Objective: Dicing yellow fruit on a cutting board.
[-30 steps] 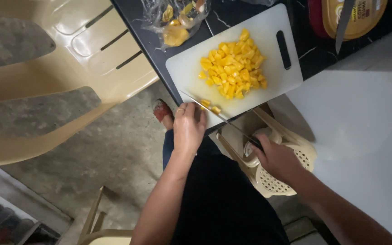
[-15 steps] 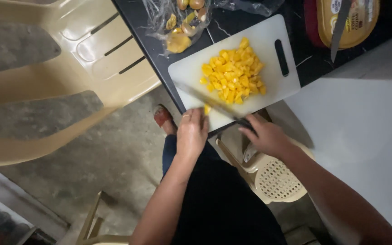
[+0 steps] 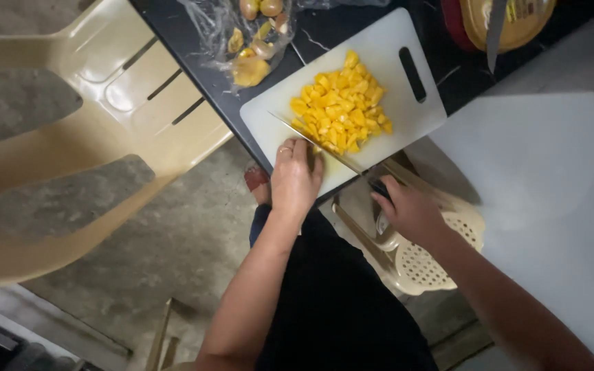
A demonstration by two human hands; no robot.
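The person's left hand point(image 3: 295, 180) lies palm down on the near edge of a white rectangular plastic cutting board point(image 3: 393, 103), fingers held together and flat, a ring on one of them. Its fingertips press at the near fringe of a heap of small yellow fruit cubes point(image 3: 342, 111), which sits in the middle of the board, just beyond the hand.

The right hand point(image 3: 410, 209) is wrapped tight around the dark handle of a long thin-bladed kitchen knife point(image 3: 317, 143). The blade runs diagonally from that hand up and to the left across the near part of the board, passing just in front of the left fingertips and along the near edge of the yellow heap; the hand itself hangs off the board, over a cream perforated plastic stool point(image 3: 424, 257).

The board rests on a dark countertop point(image 3: 201, 69). Beyond its far left corner lies a crumpled clear plastic bag with fruit scraps and peel point(image 3: 252, 41). A beige plastic chair point(image 3: 91, 137) stands to the left of the counter.
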